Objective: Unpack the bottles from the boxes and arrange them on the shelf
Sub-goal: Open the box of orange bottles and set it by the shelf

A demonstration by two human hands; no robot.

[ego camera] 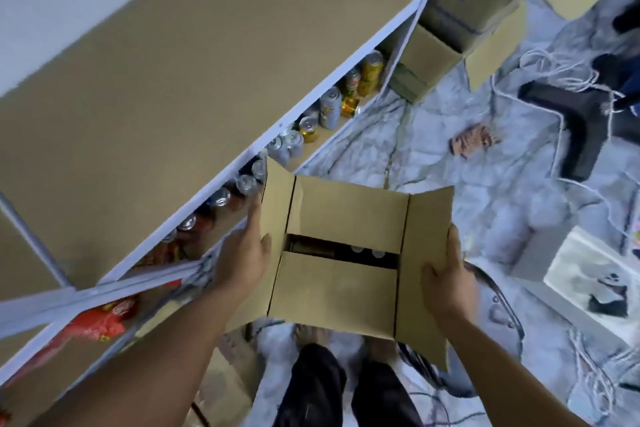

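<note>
We hold a cardboard box [346, 215] in the air between both hands, over the marbled floor [450, 166] and just beside the front edge of the shelf [173, 80]. Our left hand [242, 253] grips the box's left side, with the thumb laid over the top and the fingers [254, 215] stretched along the raised side flap. Our right hand [446, 274] grips the right side in the same way, thumb on top and the fingers [453, 239] curled round the outer flap. The two long top flaps lie nearly closed and leave a narrow gap between them. Through it we see dark bottles [363, 250] with pale caps still inside the box; we cannot count them.

The shelf's top board is bare brown. On the board below it, drink cans [294, 142] stand in a row along the front edge, silver ones near us and yellow ones towards the far end. Red packets [93, 322] lie on the lower board near the shelf's left corner. More cardboard boxes [450, 10] are stacked past the far end of the shelf, one with blue lettering that is too blurred to read. Dark trouser legs [311, 388] show below the box, and a picture of a panda [595, 284] lies on the floor to the right
</note>
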